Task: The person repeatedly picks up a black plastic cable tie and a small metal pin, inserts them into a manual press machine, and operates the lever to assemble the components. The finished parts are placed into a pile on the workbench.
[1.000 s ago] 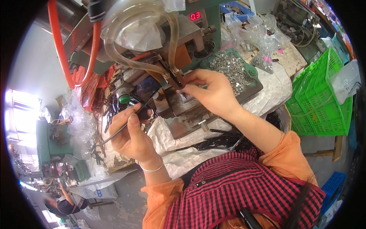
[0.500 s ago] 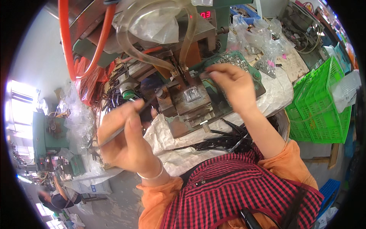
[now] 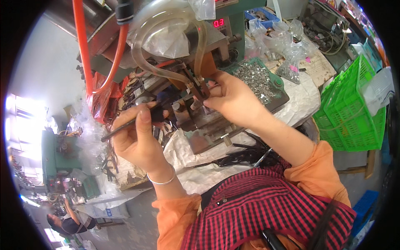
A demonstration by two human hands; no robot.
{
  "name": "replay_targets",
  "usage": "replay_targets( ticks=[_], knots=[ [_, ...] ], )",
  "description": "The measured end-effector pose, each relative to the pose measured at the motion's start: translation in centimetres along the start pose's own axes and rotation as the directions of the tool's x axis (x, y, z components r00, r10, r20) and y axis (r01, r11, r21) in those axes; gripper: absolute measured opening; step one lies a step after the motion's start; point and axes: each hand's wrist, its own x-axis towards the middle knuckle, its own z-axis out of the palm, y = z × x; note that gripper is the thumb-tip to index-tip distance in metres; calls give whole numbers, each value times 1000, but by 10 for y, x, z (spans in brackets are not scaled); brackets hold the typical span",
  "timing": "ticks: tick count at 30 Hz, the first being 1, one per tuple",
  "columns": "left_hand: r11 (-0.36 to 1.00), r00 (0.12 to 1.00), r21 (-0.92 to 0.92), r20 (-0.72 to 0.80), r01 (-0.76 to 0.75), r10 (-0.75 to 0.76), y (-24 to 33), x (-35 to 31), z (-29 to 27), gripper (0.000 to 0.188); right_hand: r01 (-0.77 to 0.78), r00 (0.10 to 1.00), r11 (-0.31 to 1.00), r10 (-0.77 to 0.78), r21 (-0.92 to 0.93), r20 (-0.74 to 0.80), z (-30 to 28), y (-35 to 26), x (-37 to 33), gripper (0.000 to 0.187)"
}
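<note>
My left hand (image 3: pixel 139 139) is closed on a long, thin dark strip (image 3: pixel 118 132), which slants up toward the left side of the press die. My right hand (image 3: pixel 233 98) reaches over the metal die block (image 3: pixel 200 121), thumb and fingers pinched together beside the press's upright tooling (image 3: pixel 201 88). Whatever those fingers hold is hidden or too small to name. Clear hoses (image 3: pixel 143 62) curve down to the tooling. Right of the die, a green tray (image 3: pixel 254 79) holds many small shiny metal pieces.
Black strips (image 3: pixel 246 154) lie in a bundle on the white sheet near my apron. An orange-red hose (image 3: pixel 85 54) hangs at upper left. Plastic bags (image 3: pixel 289 68) of small parts lie at the back right, near a green crate (image 3: pixel 354 108). Another person (image 3: pixel 68 221) sits at far left.
My right hand has moved left from the tray side to the die, its fingers at the tooling. The left hand has shifted slightly, and its strip now lies flatter.
</note>
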Motion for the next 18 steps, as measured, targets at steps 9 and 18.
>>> replay_targets(
  ticks=[9,18],
  knots=[
    [893,901,182,226,-413,371,1,-36,-6,19,-99,987,995,99,-13,127,-20,-35,-8,42],
    [792,786,264,482,-551,386,4,-52,10,26,198,739,596,-613,-778,-281,-62,56,-34,18]
  ],
)
